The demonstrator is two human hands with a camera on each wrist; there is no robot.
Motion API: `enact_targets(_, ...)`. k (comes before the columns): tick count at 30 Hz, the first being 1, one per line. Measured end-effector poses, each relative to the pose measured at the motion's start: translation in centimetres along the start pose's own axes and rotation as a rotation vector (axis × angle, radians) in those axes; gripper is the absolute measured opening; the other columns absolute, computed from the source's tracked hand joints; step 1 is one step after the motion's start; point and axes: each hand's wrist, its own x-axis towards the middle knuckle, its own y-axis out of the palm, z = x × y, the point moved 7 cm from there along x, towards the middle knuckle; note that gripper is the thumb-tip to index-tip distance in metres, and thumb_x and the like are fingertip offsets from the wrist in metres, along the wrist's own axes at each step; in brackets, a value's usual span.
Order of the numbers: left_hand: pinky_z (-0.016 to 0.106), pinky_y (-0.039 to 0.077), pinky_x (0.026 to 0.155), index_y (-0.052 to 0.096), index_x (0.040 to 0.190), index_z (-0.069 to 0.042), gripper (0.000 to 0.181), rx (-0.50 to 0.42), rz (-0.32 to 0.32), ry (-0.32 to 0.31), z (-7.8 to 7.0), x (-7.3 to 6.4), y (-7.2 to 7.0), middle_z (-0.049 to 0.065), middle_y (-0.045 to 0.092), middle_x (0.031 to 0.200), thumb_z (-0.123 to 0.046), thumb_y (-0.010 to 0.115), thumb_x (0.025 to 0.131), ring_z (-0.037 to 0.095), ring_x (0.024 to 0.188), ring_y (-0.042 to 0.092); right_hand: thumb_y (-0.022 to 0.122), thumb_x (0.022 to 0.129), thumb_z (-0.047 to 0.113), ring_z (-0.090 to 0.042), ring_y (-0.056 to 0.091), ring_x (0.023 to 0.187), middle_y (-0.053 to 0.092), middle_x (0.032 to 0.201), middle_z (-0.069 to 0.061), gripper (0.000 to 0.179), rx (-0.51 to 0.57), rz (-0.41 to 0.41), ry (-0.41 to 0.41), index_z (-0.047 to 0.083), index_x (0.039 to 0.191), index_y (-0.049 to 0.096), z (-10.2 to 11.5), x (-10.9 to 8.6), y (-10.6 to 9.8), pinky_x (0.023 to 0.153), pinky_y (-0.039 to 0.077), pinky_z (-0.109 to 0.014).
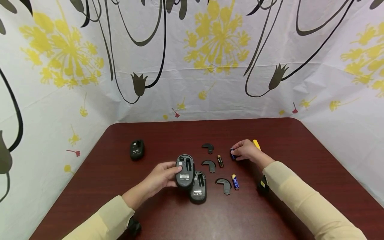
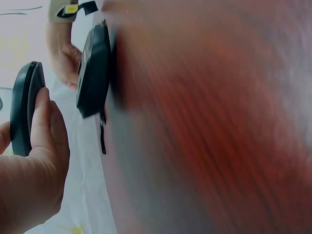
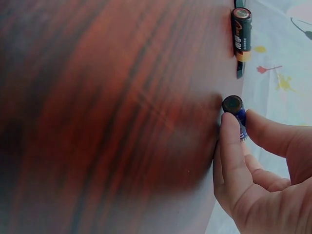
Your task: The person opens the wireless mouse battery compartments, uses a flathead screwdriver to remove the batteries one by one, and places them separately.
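Note:
My left hand (image 1: 162, 175) grips a dark computer mouse (image 1: 184, 176) by its side, underside up, its battery slot uncovered. In the left wrist view this mouse (image 2: 22, 112) is lifted off the table between thumb and fingers. Just beyond it lies a second upturned mouse (image 1: 198, 193), also with an uncovered slot, partly overlapped in the head view. At the right, my right hand (image 1: 246, 150) pinches a blue battery (image 3: 234, 105) between thumb and fingers, close over the tabletop. Nearby lie a black-and-copper battery (image 1: 220, 161) and a blue-and-yellow battery (image 1: 235, 182).
Three curved battery covers, a far cover (image 1: 208, 147), a middle cover (image 1: 210, 165) and a near cover (image 1: 224, 185), lie between the hands. A third mouse (image 1: 137, 149) rests at the left. Behind the right hand is a yellow object (image 1: 256, 144). Printed cloth (image 1: 168, 60) surrounds the brown table (image 1: 240, 216).

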Motion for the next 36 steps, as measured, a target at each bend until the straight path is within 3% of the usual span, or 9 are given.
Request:
enact_targets(9,0.034,0.058,0.075,0.038,0.138,0.014,0.052,0.004,-0.085,-0.012,0.3,1.8,-3.3,0.02,0.065,0.112,-0.014,0.057,0.098,0.021,0.094,0.067,0.064,0.093,0.0,-0.022,0.065,0.084,0.063,0.097,-0.017,0.02,-0.072,-0.037,-0.008,-0.011,0.109,0.061,0.2,-0.1,0.0,0.073,0.059,-0.038)
enact_targets(17,0.035,0.058,0.076,0.038,0.139,0.013,0.05,0.002,-0.193,-0.044,0.2,3.7,-6.1,0.02,0.063,0.113,-0.012,0.055,0.099,0.021,0.092,0.067,0.064,0.092,0.0,-0.024,0.065,0.087,0.063,0.099,-0.019,0.021,-0.067,-0.04,-0.011,-0.012,0.109,0.061,0.1,0.0,0.1,0.074,0.058,-0.038)
enact_targets(25,0.037,0.057,0.078,0.036,0.142,0.008,0.054,0.065,-0.268,-0.09,0.3,5.0,-7.6,0.029,0.052,0.131,-0.016,0.058,0.099,0.026,0.101,0.064,0.064,0.092,-0.001,-0.024,0.066,0.086,0.063,0.098,-0.018,0.019,-0.057,-0.051,-0.01,-0.011,0.107,0.062,-0.1,0.0,-0.1,0.074,0.058,-0.038)
enact_targets(36,0.034,0.058,0.073,0.036,0.145,0.002,0.06,0.172,-0.347,-0.126,-0.1,6.0,-9.1,0.026,0.053,0.13,-0.021,0.063,0.096,0.025,0.097,0.064,0.065,0.092,0.0,-0.024,0.066,0.086,0.063,0.098,-0.018,0.02,-0.055,-0.061,0.006,-0.011,0.108,0.062,-0.2,0.0,-0.1,0.074,0.058,-0.037)
